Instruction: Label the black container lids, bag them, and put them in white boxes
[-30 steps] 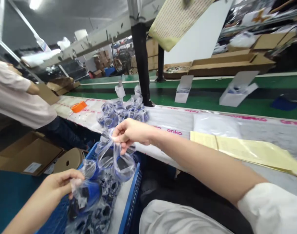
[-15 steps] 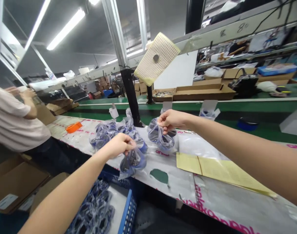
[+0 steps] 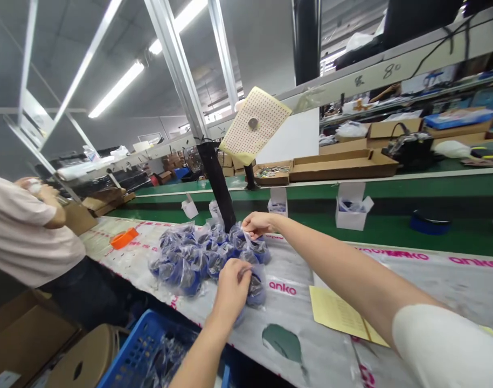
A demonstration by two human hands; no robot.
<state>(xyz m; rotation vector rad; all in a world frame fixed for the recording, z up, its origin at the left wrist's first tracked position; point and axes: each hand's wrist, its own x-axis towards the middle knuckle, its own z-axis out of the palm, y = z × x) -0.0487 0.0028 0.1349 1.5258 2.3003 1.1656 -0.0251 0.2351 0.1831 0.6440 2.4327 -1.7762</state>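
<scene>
My left hand [image 3: 233, 283] is closed, its fingers pinching the top of a clear plastic bag with a blue and dark round item [image 3: 256, 291] inside, at the front of the bench. Farther back, my right hand [image 3: 259, 224] pinches the neck of another bagged blue item [image 3: 259, 250]. This bag is at the right edge of a cluster of similar bagged blue items [image 3: 189, 256] on the plastic-covered bench [image 3: 286, 307]. What exactly the round items are, I cannot tell.
Below the bench edge stands a blue crate [image 3: 129, 350] holding more bagged items. An orange ring [image 3: 124, 238] and a yellow sheet [image 3: 343, 315] lie on the bench. Open white boxes [image 3: 351, 218] stand on the green conveyor [image 3: 387, 229]. Another person [image 3: 32, 231] works at the left.
Both hands and their bags have moved toward the cluster, the right one leftward and the left one rightward in view. The head view has shifted, showing more of the crate's rim.
</scene>
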